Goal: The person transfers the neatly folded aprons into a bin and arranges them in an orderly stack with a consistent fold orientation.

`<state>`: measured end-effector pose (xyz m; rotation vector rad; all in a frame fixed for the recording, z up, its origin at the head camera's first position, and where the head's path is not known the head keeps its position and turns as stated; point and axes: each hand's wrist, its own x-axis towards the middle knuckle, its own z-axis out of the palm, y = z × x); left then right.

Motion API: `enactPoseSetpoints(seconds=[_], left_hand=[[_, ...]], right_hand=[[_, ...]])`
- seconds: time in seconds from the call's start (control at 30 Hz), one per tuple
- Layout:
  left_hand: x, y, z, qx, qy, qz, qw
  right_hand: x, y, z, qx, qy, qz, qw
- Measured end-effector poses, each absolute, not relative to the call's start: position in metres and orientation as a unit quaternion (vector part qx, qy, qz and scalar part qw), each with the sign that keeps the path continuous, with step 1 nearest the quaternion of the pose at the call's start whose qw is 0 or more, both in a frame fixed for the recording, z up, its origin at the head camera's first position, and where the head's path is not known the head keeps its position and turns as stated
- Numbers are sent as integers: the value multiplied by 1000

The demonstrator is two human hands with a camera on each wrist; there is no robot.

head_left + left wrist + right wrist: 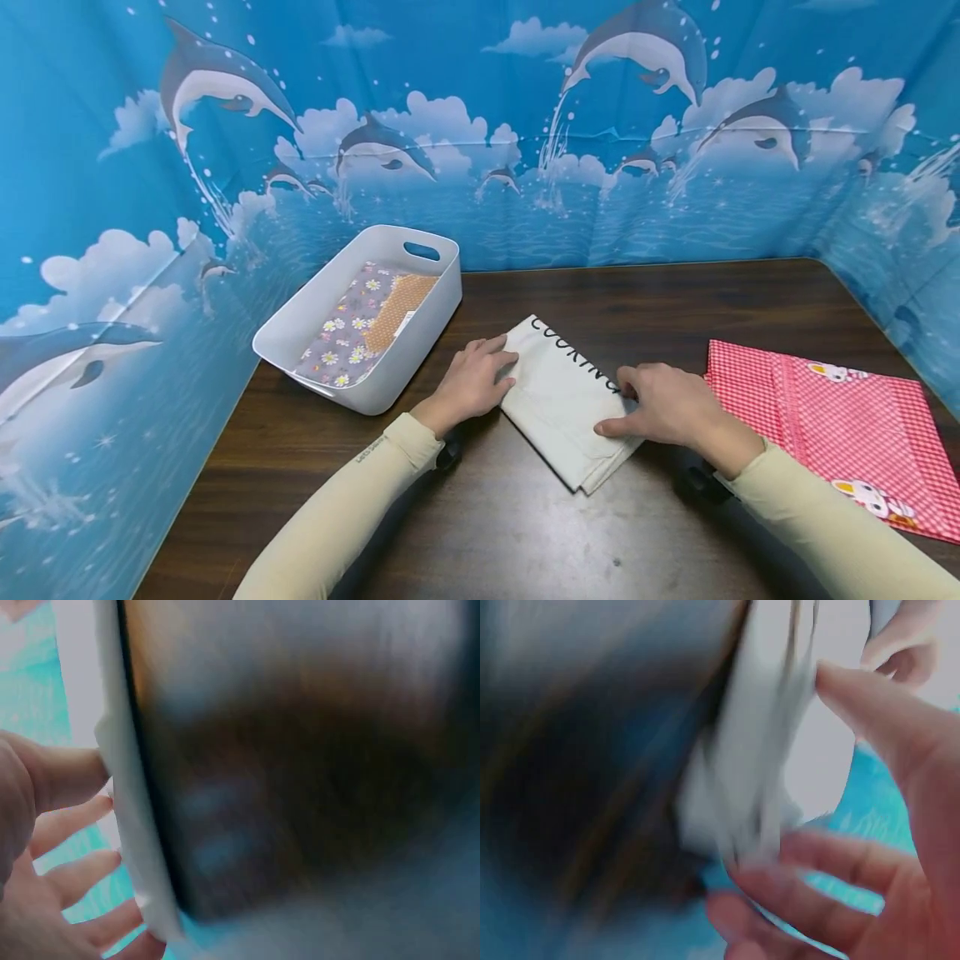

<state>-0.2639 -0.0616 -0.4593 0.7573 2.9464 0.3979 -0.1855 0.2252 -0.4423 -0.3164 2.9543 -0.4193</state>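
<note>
On the dark surface (525, 542) lies the folded white cloth (558, 404), between our left hand (471, 379), fingers apart and touching one edge, and our right hand (663, 404), thumb and fingers spread over the opposite end; whether the right one grips, we cannot tell. Uneven pulling could skew its layers, offset at the near corner.

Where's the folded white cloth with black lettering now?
In the head view, the white cloth lies just right of centre, between the left hand and right hand.
</note>
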Motion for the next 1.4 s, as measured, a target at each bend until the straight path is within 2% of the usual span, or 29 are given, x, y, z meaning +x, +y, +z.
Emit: enactPoseSetpoints(seconds=[0.13,0.2,0.27,0.33,0.43,0.63,0.7,0.83,0.93,1.1,1.4], left_hand=[[-267,-62,-463,252,964,68,-38],[-264,-62,-464,234,968,60,-74],[-259,-62,-464,197,973,92,-82],[-254,-60,-462,149,976,145,-60],[-252,-59,-460,85,973,215,6],[-275,-65,-496,66,951,277,120],[-274,-65,-494,48,941,299,152],[-254,-59,-462,1,915,361,182],[-240,-55,-441,-15,899,397,185],[-235,-53,-439,-20,873,450,188],[-232,-54,-444,9,813,532,238]], right_hand=[[-178,217,-445,-156,949,-244,121],[-176,214,-446,-154,932,-295,145],[-177,213,-446,-127,922,-331,154],[-179,213,-444,-85,917,-356,159],[-182,215,-442,-36,903,-394,168],[-185,215,-439,-13,879,-437,190],[-184,215,-439,-9,871,-450,197],[-184,214,-439,4,848,-484,214],[-184,214,-440,11,831,-507,227],[-183,214,-446,17,809,-539,232],[-183,213,-451,19,817,-534,217]])
